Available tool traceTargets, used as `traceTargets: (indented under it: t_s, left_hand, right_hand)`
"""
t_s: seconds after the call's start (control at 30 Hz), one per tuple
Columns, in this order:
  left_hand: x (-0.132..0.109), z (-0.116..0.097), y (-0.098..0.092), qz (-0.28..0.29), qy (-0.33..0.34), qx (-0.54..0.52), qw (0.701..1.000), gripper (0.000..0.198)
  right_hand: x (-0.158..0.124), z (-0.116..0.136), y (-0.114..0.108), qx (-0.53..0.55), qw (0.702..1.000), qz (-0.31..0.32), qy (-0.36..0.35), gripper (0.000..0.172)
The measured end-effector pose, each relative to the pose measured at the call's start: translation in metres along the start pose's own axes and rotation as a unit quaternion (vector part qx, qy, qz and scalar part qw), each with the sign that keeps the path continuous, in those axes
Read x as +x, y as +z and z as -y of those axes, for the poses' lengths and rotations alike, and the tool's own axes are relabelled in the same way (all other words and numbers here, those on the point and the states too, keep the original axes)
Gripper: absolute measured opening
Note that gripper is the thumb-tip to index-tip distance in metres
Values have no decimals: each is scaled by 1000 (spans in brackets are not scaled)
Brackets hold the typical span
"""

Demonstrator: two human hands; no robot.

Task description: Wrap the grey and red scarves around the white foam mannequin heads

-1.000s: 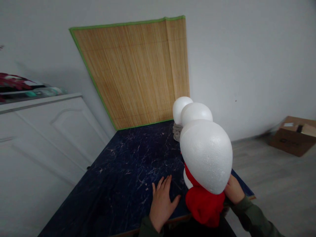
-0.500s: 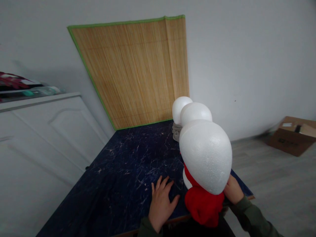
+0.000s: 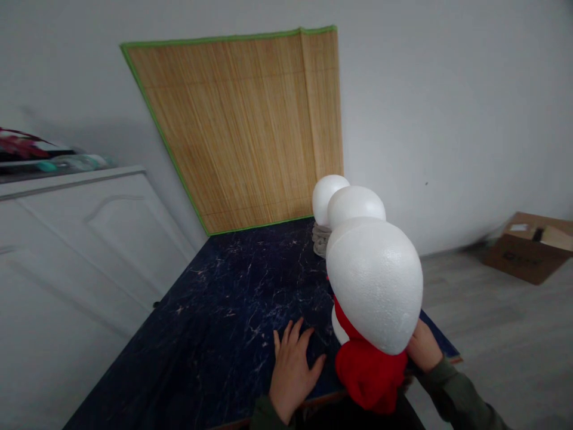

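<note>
A white foam mannequin head [image 3: 376,280] stands at the near right edge of the dark blue marbled table [image 3: 242,286]. Red cloth, perhaps a scarf [image 3: 371,373], is around its lower part and bunches up on the near side. My left hand [image 3: 293,370] lies flat on the tabletop with fingers spread, left of the head and apart from the cloth. On the other side, my right hand [image 3: 423,346] is up against the head and the red cloth. Its fingers are hidden behind the head, so what they hold does not show.
Two more white foam heads, a middle one [image 3: 358,206] and a far one [image 3: 326,194], stand in line behind, with grey cloth [image 3: 321,239] below the far one. A bamboo mat [image 3: 242,131] hangs on the wall. White cabinet [image 3: 85,257] left; cardboard box [image 3: 523,251] on the floor.
The nearest foam head has shifted very slightly to the right. Both hands are almost where they were, and the view has moved a little.
</note>
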State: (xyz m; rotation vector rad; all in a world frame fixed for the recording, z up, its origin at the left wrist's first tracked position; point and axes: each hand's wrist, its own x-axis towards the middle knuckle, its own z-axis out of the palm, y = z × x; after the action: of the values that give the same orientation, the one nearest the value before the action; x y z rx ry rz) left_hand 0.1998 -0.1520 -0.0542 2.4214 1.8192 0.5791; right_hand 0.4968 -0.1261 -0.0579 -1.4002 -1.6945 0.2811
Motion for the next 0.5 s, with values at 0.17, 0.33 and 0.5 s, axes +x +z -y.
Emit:
traceTargets:
  t_s: [0.17, 0.33, 0.5]
  left_hand:
    - [2, 0, -1, 1, 1, 1, 1000, 51]
    - [1, -1, -1, 6, -4, 3, 1000, 52]
    - [0, 0, 1, 17, -8, -16, 1000, 59]
  right_hand:
    - [1, 7, -3, 15, 1000, 3, 18, 25]
    - [1, 7, -3, 4, 1000, 8, 16, 26]
    - [0, 1, 0, -17, 1000, 5, 2, 25]
